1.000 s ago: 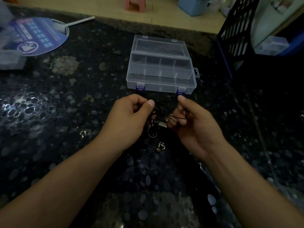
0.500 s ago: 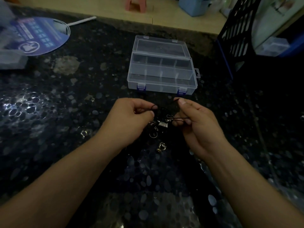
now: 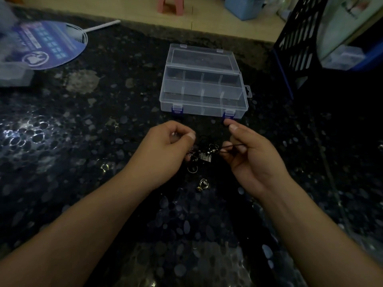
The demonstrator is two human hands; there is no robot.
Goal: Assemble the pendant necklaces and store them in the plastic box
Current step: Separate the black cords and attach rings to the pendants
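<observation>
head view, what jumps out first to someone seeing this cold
Two bare hands meet at the centre over a dark speckled table: the right hand pinches a black cord, the left hand is curled beside it, with small metal pendants between them. Just beyond sits an open clear plastic box, and a blue hand fan lies far left.

A home room is suggested by a tiled floor (image 3: 207, 19), a pink stool (image 3: 171, 5) and a blue bin (image 3: 242, 7).
</observation>
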